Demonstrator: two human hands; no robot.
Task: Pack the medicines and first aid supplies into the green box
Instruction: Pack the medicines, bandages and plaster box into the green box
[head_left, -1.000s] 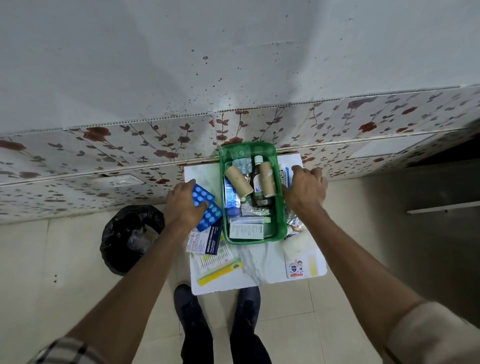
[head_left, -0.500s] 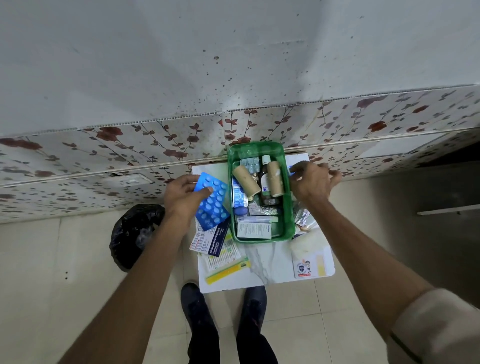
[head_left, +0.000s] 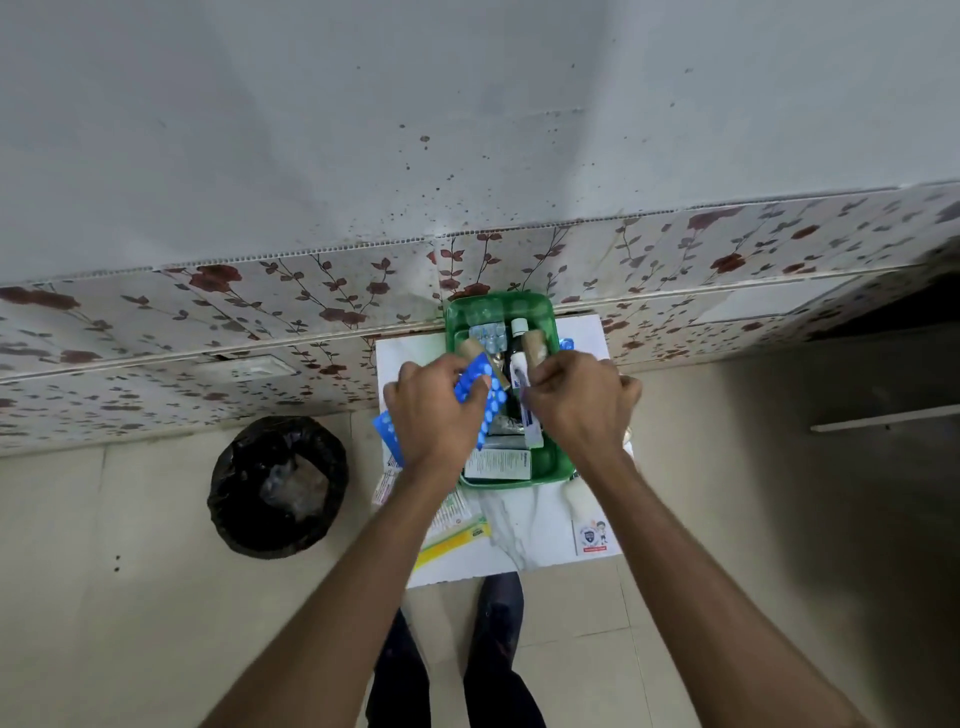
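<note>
The green box (head_left: 545, 304) stands on a small white table against the wall, holding a dark bottle (head_left: 518, 338), bandage rolls (head_left: 536, 343), blister strips (head_left: 488, 335) and a white carton (head_left: 498, 464). My left hand (head_left: 436, 415) holds a blue blister pack (head_left: 483, 387) over the box's left side. My right hand (head_left: 579, 397) grips a white and blue carton (head_left: 529, 421) above the middle of the box. A second blue blister pack (head_left: 387, 435) lies on the table left of the box, partly under my left wrist.
More packets lie on the white table (head_left: 524, 556): a yellow-green box (head_left: 457, 540) at front left, a printed card (head_left: 593, 535) at front right. A black-lined bin (head_left: 278, 486) sits on the floor to the left. The floral wall is just behind the box.
My left hand has carried the blue blister pack rightward over the box. My right hand left the table right of the box and came over it holding the white and blue carton.
</note>
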